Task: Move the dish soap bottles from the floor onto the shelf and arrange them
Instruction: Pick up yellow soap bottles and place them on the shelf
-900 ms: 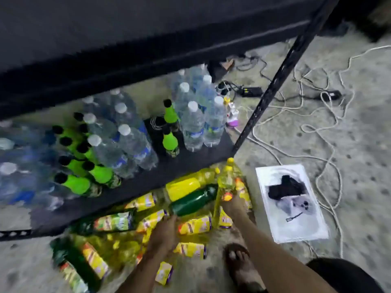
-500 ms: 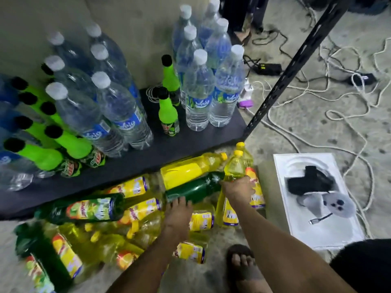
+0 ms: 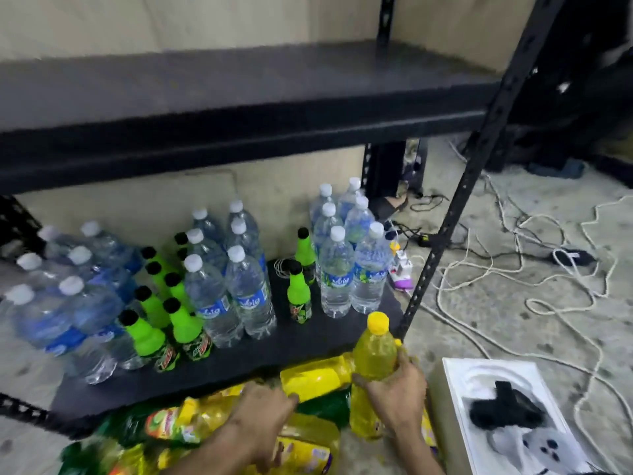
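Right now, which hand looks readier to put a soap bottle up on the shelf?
The right hand. It already grips the upright yellow bottle beside the bare front of the lower shelf. The left hand is down on the lying bottles, gripping none that I can see.

This looks like a storeroom or back room of a small shop, though the blurred view leaves that open. A black slotted-steel shelf unit (image 3: 455,214) stands against a plain wall, its lower board stocked with rows of water bottles (image 3: 246,289) and green soda bottles (image 3: 298,296). The bare concrete floor (image 3: 513,303) is strewn with loose white cables (image 3: 565,275) and a pile of dish soap bottles (image 3: 308,378).
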Demonstrator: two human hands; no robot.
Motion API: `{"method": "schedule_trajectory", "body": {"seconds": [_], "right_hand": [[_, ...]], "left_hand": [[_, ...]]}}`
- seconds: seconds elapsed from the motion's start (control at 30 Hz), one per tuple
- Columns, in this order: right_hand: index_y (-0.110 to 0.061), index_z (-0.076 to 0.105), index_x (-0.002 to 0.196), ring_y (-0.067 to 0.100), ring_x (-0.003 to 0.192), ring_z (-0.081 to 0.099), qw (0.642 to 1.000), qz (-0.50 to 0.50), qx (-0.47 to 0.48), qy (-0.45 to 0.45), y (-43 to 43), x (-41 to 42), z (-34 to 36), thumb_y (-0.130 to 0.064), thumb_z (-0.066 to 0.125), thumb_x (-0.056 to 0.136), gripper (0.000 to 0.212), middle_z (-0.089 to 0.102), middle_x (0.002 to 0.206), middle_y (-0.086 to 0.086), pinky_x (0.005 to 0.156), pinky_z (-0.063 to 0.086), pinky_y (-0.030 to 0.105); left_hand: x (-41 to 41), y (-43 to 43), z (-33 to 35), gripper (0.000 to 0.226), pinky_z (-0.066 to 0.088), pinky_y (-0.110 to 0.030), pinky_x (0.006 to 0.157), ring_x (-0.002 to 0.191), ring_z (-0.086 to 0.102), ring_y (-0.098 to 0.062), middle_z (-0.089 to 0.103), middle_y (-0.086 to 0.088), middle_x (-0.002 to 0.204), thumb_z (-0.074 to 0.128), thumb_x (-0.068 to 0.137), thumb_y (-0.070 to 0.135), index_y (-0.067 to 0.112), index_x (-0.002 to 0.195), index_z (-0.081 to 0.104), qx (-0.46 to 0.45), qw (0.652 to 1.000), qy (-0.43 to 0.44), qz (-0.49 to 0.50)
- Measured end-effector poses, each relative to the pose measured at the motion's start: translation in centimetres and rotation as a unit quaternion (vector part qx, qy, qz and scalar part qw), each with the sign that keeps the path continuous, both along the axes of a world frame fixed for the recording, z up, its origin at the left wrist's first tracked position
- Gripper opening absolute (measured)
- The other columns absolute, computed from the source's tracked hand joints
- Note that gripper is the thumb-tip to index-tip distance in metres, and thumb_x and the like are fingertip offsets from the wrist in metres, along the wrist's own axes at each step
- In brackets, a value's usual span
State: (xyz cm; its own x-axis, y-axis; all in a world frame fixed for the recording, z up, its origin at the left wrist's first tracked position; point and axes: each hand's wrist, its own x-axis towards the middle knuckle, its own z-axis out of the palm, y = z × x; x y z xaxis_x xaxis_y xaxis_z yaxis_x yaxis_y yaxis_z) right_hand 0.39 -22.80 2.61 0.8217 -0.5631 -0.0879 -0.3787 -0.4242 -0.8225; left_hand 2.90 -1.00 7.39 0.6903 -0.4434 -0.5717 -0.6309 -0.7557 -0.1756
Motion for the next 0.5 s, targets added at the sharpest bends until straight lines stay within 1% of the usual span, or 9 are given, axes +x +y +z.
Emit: {"method": "schedule_trajectory", "body": {"seconds": [0.07,0.1,0.17,0.2,0.27,0.33,0.4,0.43,0.5], "right_hand": [[-0.024,0.067,0.09,0.024,0.084,0.068,0.998,0.002,0.037,-0.041,-0.4,0.0,6.1,-0.047,0.084,0.031,0.065,0.067,0.089,0.001,0.076,0.057,0.04],[-0.025,0.067,0.089,0.019,0.081,0.069,0.997,0.012,0.046,-0.064,-0.9,0.0,9.4,-0.048,0.084,0.03,0.065,0.068,0.088,-0.002,0.074,0.058,0.04],[-0.027,0.069,0.09,0.011,0.076,0.071,0.991,0.054,0.042,-0.119,-2.0,-0.2,16.4,-0.044,0.087,0.031,0.064,0.072,0.086,-0.005,0.07,0.06,0.039],[-0.029,0.07,0.09,0.008,0.075,0.071,0.985,0.076,0.035,-0.149,-2.5,-0.5,20.2,-0.042,0.089,0.032,0.063,0.073,0.086,-0.006,0.069,0.06,0.037],[-0.032,0.069,0.088,0.005,0.074,0.071,0.971,0.112,0.012,-0.209,-3.3,-0.9,27.7,-0.043,0.091,0.031,0.061,0.074,0.085,-0.007,0.066,0.06,0.034],[-0.029,0.07,0.085,0.001,0.069,0.069,0.956,0.132,-0.022,-0.261,-3.9,-1.0,34.6,-0.046,0.09,0.032,0.059,0.073,0.081,-0.006,0.061,0.058,0.022],[-0.025,0.072,0.08,-0.004,0.061,0.067,0.941,0.138,-0.056,-0.303,-4.2,-0.5,40.3,-0.043,0.092,0.036,0.052,0.073,0.073,-0.009,0.047,0.048,0.011],[-0.023,0.073,0.08,-0.003,0.057,0.066,0.935,0.135,-0.066,-0.32,-4.4,0.0,42.7,-0.042,0.093,0.039,0.05,0.073,0.07,-0.01,0.045,0.048,0.012],[-0.022,0.074,0.083,0.001,0.061,0.069,0.928,0.121,-0.081,-0.344,-4.5,1.5,46.7,-0.045,0.092,0.041,0.051,0.074,0.071,-0.01,0.055,0.057,0.025]], "left_hand": [[0.0,0.4,7.3,0.049,0.052,-0.035,0.073,0.093,0.071,-0.03,0.072,-0.01,0.103,0.074,0.074,0.018,0.022,0.122,0.063,-0.028,0.994,-0.093,-0.047],[-0.3,0.8,11.4,0.042,0.049,-0.032,0.065,0.089,0.072,-0.026,0.073,-0.007,0.1,0.074,0.074,0.021,0.027,0.115,0.067,-0.041,0.986,-0.142,-0.076],[-1.2,1.7,18.5,0.041,0.038,-0.034,0.067,0.101,0.067,-0.028,0.066,-0.003,0.117,0.057,0.087,0.018,0.032,0.126,0.054,-0.038,0.984,-0.146,-0.098],[-1.8,2.5,22.0,0.045,0.036,-0.034,0.069,0.101,0.066,-0.027,0.064,0.002,0.122,0.052,0.088,0.019,0.037,0.129,0.047,-0.036,0.983,-0.15,-0.104],[-3.1,3.4,29.9,0.054,0.037,-0.029,0.06,0.083,0.069,-0.017,0.068,0.017,0.105,0.06,0.069,0.028,0.044,0.12,0.051,-0.086,0.951,-0.258,-0.147],[-4.0,3.7,35.8,0.057,0.043,-0.027,0.051,0.068,0.07,-0.01,0.067,0.023,0.087,0.065,0.05,0.041,0.048,0.106,0.059,-0.135,0.924,-0.323,-0.154],[-3.2,3.3,40.4,0.055,0.053,-0.032,0.063,0.077,0.071,-0.009,0.068,0.024,0.093,0.065,0.054,0.048,0.049,0.109,0.058,-0.133,0.905,-0.361,-0.18],[-2.5,2.8,42.6,0.057,0.054,-0.034,0.072,0.083,0.071,-0.009,0.069,0.024,0.098,0.064,0.055,0.047,0.048,0.112,0.057,-0.126,0.889,-0.389,-0.203],[-0.2,1.5,46.6,0.062,0.049,-0.038,0.091,0.095,0.07,-0.011,0.07,0.023,0.107,0.064,0.057,0.043,0.048,0.119,0.057,-0.104,0.853,-0.452,-0.242]]}}
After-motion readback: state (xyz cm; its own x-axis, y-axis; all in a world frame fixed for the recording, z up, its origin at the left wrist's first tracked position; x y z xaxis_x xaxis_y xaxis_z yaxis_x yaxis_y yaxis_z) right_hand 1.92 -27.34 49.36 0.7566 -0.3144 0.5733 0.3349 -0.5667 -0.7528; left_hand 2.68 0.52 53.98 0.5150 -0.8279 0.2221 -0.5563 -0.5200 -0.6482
